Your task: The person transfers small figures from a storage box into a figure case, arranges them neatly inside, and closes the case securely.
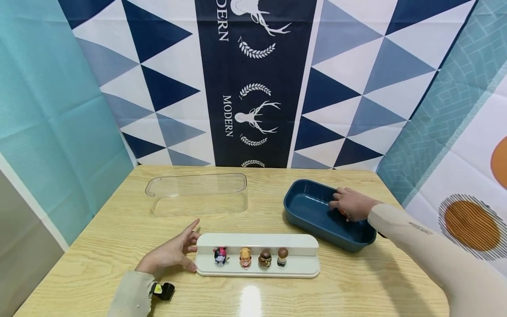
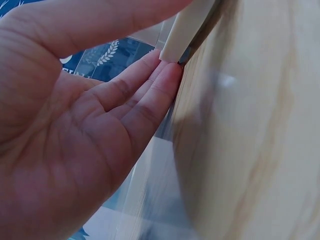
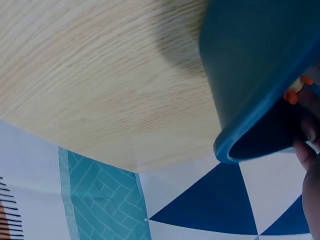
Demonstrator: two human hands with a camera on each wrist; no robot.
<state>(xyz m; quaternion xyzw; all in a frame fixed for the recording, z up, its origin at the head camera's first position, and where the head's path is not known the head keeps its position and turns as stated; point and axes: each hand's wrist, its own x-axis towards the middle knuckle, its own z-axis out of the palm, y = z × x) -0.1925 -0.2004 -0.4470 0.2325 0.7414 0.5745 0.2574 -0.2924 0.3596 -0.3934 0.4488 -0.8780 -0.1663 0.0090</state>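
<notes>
My left hand [image 1: 174,251] holds the left end of a white stepped display base [image 1: 257,240], thumb near its front corner and fingers at the end. In the left wrist view, fingertips [image 2: 170,75] touch the base's edge [image 2: 187,30]. Several small toy figurines stand in a row on the lower step, among them a black-and-pink one [image 1: 220,256], an orange-haired one [image 1: 245,258] and a brown one [image 1: 265,259]. My right hand [image 1: 354,204] reaches inside a dark blue basin [image 1: 301,215], gripping a small orange figurine [image 3: 292,95] mostly hidden by the hand.
A clear plastic cover [image 1: 198,193] lies on the wooden table [image 1: 119,233] behind the base, to the left. Patterned cloth [image 1: 166,88] hangs along the table's back edge, with more hangings at both sides.
</notes>
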